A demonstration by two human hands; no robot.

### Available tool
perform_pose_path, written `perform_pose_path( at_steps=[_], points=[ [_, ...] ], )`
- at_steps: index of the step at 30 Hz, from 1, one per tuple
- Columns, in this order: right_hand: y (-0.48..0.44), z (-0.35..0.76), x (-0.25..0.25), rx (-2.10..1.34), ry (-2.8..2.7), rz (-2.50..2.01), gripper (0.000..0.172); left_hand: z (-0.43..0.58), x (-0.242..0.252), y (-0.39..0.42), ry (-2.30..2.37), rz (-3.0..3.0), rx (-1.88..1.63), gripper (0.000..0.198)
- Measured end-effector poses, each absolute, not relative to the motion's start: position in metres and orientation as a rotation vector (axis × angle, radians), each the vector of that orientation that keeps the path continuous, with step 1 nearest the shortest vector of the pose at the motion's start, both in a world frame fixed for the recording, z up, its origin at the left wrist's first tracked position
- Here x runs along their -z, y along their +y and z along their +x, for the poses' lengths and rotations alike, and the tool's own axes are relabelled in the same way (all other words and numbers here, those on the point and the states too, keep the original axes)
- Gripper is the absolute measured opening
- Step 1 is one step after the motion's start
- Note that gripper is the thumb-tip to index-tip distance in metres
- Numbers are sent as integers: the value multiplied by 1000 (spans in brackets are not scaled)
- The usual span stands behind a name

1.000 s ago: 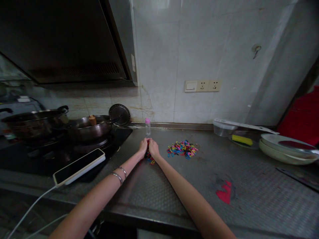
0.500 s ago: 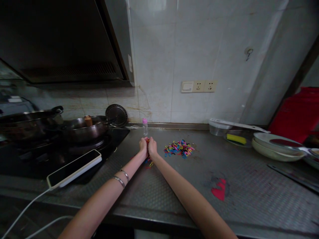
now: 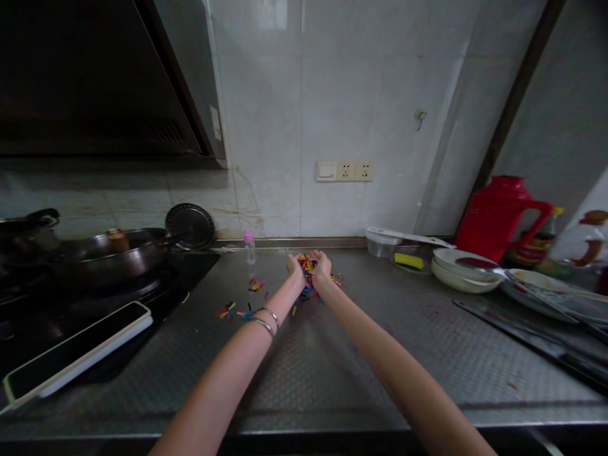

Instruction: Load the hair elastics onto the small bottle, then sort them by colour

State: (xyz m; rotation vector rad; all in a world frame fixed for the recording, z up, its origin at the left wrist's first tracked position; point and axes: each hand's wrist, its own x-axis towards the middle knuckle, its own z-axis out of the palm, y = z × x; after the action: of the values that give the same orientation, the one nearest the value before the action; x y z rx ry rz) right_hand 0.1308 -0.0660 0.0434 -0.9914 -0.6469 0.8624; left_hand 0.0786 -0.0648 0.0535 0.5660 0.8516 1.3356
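Coloured bands (image 3: 308, 263): small loops, mixed pink, yellow, blue and black, heaped loose in the hollow of your two palms, just above the counter (image 3: 332, 361) at mid-depth. Your left hand (image 3: 295, 271) and right hand (image 3: 323, 267) are cupped edge to edge, palms up and fingers curled around the heap; neither is pinching it. Judgement: the step in hand is a scoop-and-carry of the gathered heap. The next move calls for keeping the palm edges pressed together and level, since the loops are light and slip through gaps. A few show directly under the hands at 6 o'clock; you cannot tell whether they are lying or dropping. Stray bands (image 3: 256, 285) lie on the counter at 8 o'clock. A small pink-capped bottle (image 3: 249, 247) stands upright at 10 o'clock, near. Plates (image 3: 458, 269) sit well apart at 3 o'clock and a phone (image 3: 76, 351) far off at 8 o'clock.
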Motion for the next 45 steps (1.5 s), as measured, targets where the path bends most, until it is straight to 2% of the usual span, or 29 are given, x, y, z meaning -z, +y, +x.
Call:
perform_pose_path(
  at_steps=[4, 10, 13, 16, 21, 24, 27, 30, 33, 37, 40, 45],
  points=[
    [-61, 165, -37, -757, -841, -1114, 37, 73, -51, -61, 929, 629, -1192, 57],
    [-65, 209, -46, -615, -952, -1231, 43, 34, -63, -49, 983, 1044, -923, 65],
    [-74, 220, -58, -442, -1130, -1312, 47, 8, -75, -43, 1110, 1295, -994, 50],
    [-85, 217, -70, -442, -1361, -1293, 45, -30, -87, -36, 1383, 1732, -1017, 33],
    [-109, 177, -69, -511, -1935, -1279, 40, -111, -104, -41, 1478, 2301, -316, 20],
    [-127, 137, -59, -576, -2268, -1131, 37, -143, -108, -59, 1454, 2262, 142, 21],
    [-145, 96, -53, -655, -2472, -940, 43, -157, -107, -78, 1432, 2046, 399, 32],
    [-159, 63, -50, -550, -2579, -779, 56, -161, -102, -94, 1383, 1940, 468, 46],
    [-165, 42, -48, -519, -2665, -880, 63, -160, -96, -108, 1312, 1887, 454, 57],
    [-161, 24, -43, -561, -2702, -1129, 72, -157, -87, -122, 1262, 1889, 326, 50],
    [-154, 15, -45, -558, -2691, -1186, 64, -156, -81, -128, 1252, 1977, 245, 41],
    [-144, 8, -47, -636, -2719, -1084, 27, -156, -77, -130, 1243, 2030, 205, 27]
  ],
)
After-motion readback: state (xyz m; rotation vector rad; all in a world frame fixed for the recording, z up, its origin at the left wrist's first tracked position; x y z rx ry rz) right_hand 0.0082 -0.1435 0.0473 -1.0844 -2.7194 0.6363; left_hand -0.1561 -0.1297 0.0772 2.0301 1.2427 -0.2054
